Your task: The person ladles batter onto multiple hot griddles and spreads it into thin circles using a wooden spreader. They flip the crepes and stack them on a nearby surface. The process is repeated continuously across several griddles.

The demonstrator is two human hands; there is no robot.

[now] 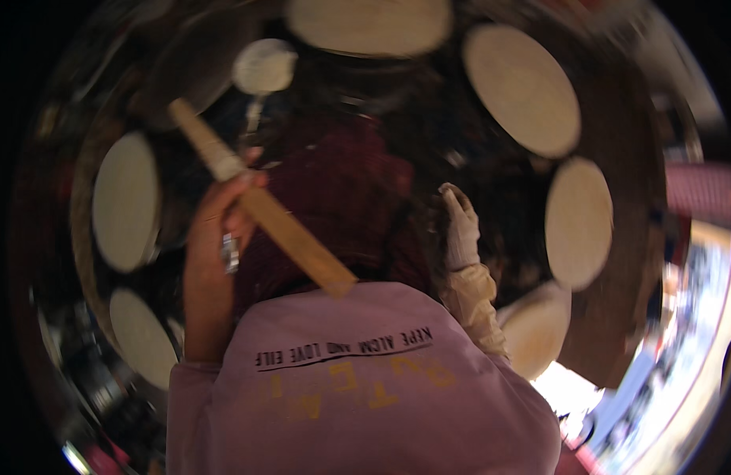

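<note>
My left hand [226, 205], bare and with a metal watch [230, 254] at the wrist, grips a flat wooden slat [294, 240]. The slat slants from upper left down to the front of my pink top [365, 356]. Just above that hand is a small pale round piece [264, 65] on a thin stem; whether my fingers also hold the stem is unclear. My right hand [462, 228] wears a white glove below a beige sleeve cover [472, 297]. Its fingers are bent together over the dark area, and blur hides whether anything is between them.
Large pale round discs surround me: one at the far middle [368, 27], others at the right [523, 89] and left [127, 202]. A brown surface [621, 237] curves along the right. Dark red cloth [336, 202] covers my lap. Bright light falls at lower right.
</note>
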